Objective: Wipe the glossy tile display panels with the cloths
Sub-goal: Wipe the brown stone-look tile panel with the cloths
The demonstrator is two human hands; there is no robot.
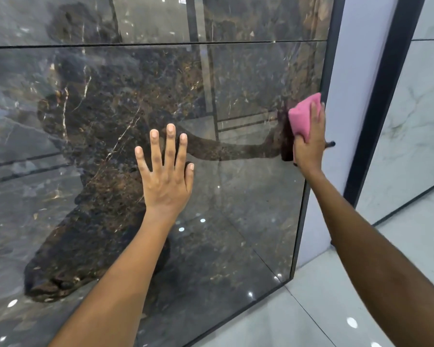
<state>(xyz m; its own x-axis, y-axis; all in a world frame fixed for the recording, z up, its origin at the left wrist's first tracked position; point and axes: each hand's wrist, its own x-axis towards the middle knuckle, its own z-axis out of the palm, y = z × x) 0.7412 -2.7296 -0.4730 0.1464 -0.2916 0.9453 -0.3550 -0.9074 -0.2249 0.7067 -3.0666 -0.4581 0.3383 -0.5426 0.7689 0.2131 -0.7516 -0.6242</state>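
Wiping the dark tile panel point(248, 101) at its right edge

My right hand point(308, 146) grips the pink cloth point(301, 116) — I should press evenly; my left hand point(167, 176) rests spread flat.

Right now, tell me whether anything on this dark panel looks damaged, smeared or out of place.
Nothing stands out. The dark marble panel shows no crack, chip or spill; its pale streaks are veining and the bright dots are reflected lights. The right hand holds the pink cloth at the panel's right edge, and the left hand is spread open in front of it.
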